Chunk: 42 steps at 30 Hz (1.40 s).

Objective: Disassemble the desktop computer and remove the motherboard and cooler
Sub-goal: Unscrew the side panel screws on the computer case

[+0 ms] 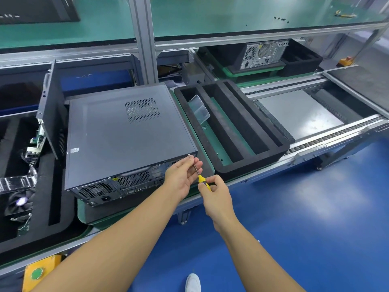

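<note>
Right hand (215,193), left hand (182,175) around screwdriver (202,180)

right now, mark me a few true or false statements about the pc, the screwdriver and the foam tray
1. The right hand grips the yellow handle of the screwdriver. True.
2. The left hand lies flat on top of the computer case. False: it holds the screwdriver's shaft, near a screw at the case's rear corner.
3. The computer case is already open. False: its cover is on.
4. A clear plastic box lies in the leftmost compartment of the foam tray. True.
</note>
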{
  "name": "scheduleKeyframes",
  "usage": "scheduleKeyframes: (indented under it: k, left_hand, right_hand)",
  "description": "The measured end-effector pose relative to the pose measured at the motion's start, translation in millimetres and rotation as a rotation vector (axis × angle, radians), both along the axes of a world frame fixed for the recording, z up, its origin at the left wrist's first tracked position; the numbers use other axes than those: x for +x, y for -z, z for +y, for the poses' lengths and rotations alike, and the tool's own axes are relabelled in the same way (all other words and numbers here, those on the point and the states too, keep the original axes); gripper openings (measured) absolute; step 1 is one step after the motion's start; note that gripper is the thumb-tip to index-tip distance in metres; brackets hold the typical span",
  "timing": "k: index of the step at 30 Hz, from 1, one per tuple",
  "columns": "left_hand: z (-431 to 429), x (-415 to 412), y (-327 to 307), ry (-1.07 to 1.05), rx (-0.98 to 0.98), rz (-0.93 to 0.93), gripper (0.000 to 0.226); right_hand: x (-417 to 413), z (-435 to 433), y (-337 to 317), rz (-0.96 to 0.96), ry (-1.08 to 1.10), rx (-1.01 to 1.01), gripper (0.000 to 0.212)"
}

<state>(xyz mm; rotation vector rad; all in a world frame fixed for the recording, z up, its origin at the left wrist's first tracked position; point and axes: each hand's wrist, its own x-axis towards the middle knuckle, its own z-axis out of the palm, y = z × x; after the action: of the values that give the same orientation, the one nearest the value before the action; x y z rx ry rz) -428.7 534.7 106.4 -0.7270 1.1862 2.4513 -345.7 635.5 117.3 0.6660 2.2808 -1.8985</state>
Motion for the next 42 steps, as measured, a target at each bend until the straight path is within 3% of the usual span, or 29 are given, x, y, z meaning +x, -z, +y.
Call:
scheduleKeyframes:
  k: [3,7,10,13,15,17,18,22,24,25,27,30,31,33,35,36,37,40,42]
  left_hand:
    - [0,0,0,0.001,0.015,-0.001,0.015]
    - [0,-2,-1,-0.007,0.010,0.009,0.016]
    - [1,-1,-2,-0.001,0.014,0.009,0.017]
    - [0,5,-4,0.166,-0.034,-0.017,0.026]
    - [-2,8,-4,0.285,-0.076,-0.038,0.027]
    - [-4,9,-5,0.337,-0.086,-0.034,0.025]
    - [-5,10,-5,0.343,-0.084,-0.032,0.024]
    - [-7,11,-9,0.362,-0.080,-0.045,0.023]
    - [-6,12,-10,0.346,-0.108,-0.059,0.026]
    - [-5,11,-10,0.325,-0.127,-0.067,0.026]
    - [-5,9,-10,0.292,-0.163,-0.069,0.024]
    - [-9,3,-12,0.321,-0.163,-0.061,0.015]
    - [-9,1,-13,0.340,-0.153,-0.065,0.015]
    - [-9,0,-14,0.357,-0.131,-0.076,0.015]
    - [-9,2,-13,0.353,-0.093,-0.075,0.013]
    - [-10,3,-12,0.350,-0.071,-0.071,0.013]
    - [-11,4,-10,0.351,-0.048,-0.070,0.013]
    - [-12,6,-10,0.438,-0.063,-0.074,0.017]
    - [-9,5,-13,0.517,-0.124,-0.067,0.014]
  right_hand:
    - [-1,0,-2,-0.028,0.022,-0.035,0.006]
    - [-8,4,-11,-0.158,0.082,-0.382,0.014]
    - [-11,6,-17,-0.207,0.069,-0.527,0.015]
    - [-15,6,-21,-0.305,0.047,-0.788,0.024]
    - [-16,6,-23,-0.345,0.010,-0.817,0.030]
    - [-16,6,-22,-0.308,-0.031,-0.625,0.033]
    - [-15,6,-22,-0.249,-0.058,-0.433,0.033]
    - [-9,-6,-17,-0.011,-0.177,0.590,0.029]
    - [-7,-13,-12,0.027,-0.214,0.857,0.023]
    - [-7,-15,-11,0.037,-0.225,0.874,0.023]
    - [-10,-14,-12,0.023,-0.177,0.585,0.026]
    - [-9,-3,-20,-0.190,0.009,-0.309,0.036]
    - [-7,2,-21,-0.272,0.012,-0.523,0.038]
    - [-2,5,-18,-0.341,0.009,-0.831,0.038]
    - [-3,5,-17,-0.322,0.019,-0.908,0.029]
    - [-4,4,-16,-0.280,-0.003,-0.771,0.026]
    - [-5,2,-16,-0.221,-0.060,-0.507,0.024]
    - [-2,-4,-13,-0.035,-0.246,0.470,0.011]
    - [0,-8,-9,0.005,-0.277,0.816,0.013]
